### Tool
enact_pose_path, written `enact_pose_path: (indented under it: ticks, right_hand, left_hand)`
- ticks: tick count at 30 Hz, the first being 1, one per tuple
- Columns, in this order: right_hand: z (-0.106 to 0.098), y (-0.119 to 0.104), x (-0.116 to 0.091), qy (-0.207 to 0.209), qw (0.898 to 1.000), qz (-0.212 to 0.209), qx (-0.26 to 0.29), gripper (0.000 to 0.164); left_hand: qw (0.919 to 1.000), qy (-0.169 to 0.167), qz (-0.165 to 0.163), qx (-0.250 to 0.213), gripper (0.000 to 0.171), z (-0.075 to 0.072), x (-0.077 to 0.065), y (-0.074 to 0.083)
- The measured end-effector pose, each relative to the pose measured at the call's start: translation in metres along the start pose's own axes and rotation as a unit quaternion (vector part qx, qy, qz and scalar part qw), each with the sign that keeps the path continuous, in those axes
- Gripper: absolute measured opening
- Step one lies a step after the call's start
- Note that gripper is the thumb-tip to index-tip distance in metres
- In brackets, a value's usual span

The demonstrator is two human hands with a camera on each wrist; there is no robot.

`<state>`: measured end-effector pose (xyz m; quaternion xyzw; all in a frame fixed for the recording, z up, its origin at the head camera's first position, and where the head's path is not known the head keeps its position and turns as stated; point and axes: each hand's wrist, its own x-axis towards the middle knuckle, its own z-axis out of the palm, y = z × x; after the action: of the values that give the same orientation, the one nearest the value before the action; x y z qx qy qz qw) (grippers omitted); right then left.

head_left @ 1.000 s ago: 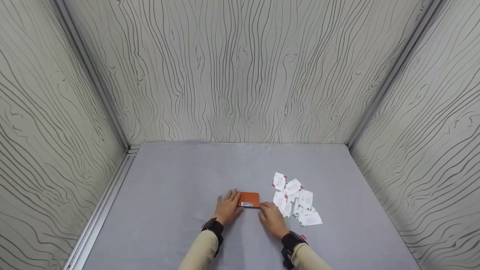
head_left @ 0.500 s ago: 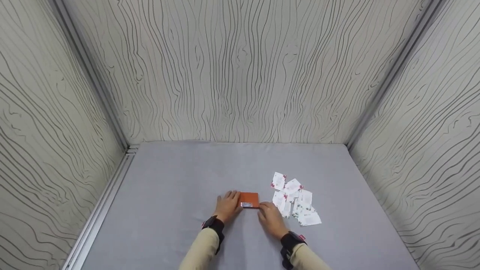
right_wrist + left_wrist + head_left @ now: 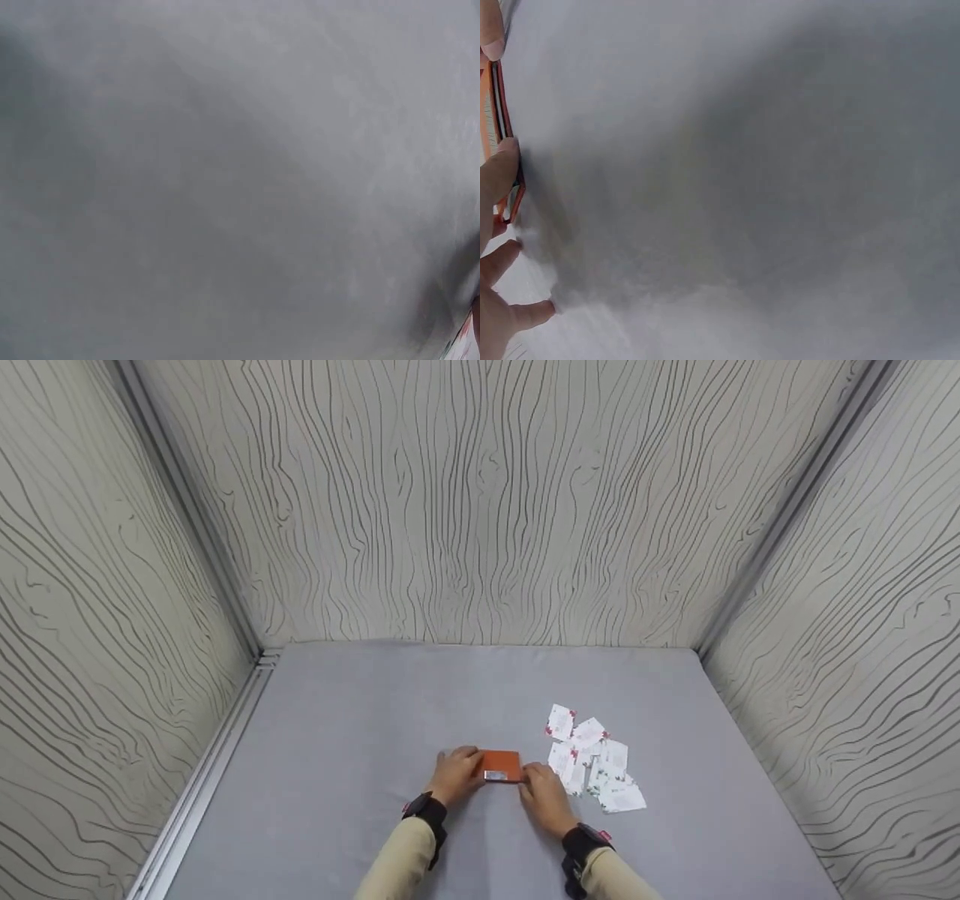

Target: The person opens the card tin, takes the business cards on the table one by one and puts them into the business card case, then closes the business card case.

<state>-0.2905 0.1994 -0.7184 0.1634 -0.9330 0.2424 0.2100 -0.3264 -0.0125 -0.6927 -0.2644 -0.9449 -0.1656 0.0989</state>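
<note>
Drawn slightly nearer since earlier frame: orange case [image 3: 501, 763], on or just above tabletop [image 3: 360, 720], pinched endwise by left fingers [image 3: 466, 753] and right fingers [image 3: 535, 769] — apparently mid-handling, contents hidden, loose cards [image 3: 613, 756] outside at right.

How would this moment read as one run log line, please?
left hand: grips left end of orange case | right hand: holds its right end | white cards: spread on grey cloth, right of orange case

Grey cloth-covered surface [image 3: 375, 712], loose white cards [image 3: 610, 760] with red and green printing, some overlapping, lying at three o'clock from the orange case [image 3: 500, 763].
</note>
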Motion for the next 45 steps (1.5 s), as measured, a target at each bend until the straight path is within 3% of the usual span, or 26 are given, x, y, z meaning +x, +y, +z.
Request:
enact_pose_path:
  ticks: [8,15,25,33,41,45]
  right_hand:
    - [0.002,0.001,-0.001,0.010,1.000,0.002,-0.006,0.014]
    - [0.001,-0.001,0.001,-0.006,1.000,0.009,-0.014,0.013]
    - [0.002,-0.002,0.003,0.012,0.999,-0.010,-0.033,0.012]
    - [0.000,-0.006,0.005,0.005,0.999,-0.006,-0.039,0.013]
    - [0.000,-0.006,0.006,0.005,0.999,-0.004,-0.037,0.011]
    - [0.001,-0.007,0.006,0.007,0.999,-0.002,-0.033,0.011]
  left_hand:
    - [0.9999,0.003,0.010,0.004,0.033,0.005,-0.001,0.001]
    - [0.9954,0.016,0.043,0.084,0.036,0.007,-0.003,0.002]
    - [0.9868,0.020,0.051,0.152,0.032,0.006,-0.003,0.004]
    - [0.9694,0.036,0.071,0.232,0.039,0.012,-0.005,0.001]
    - [0.9808,0.027,0.050,0.186,0.033,0.013,-0.003,0.001]
    - [0.9849,0.040,0.041,0.163,0.025,0.007,-0.003,0.004]
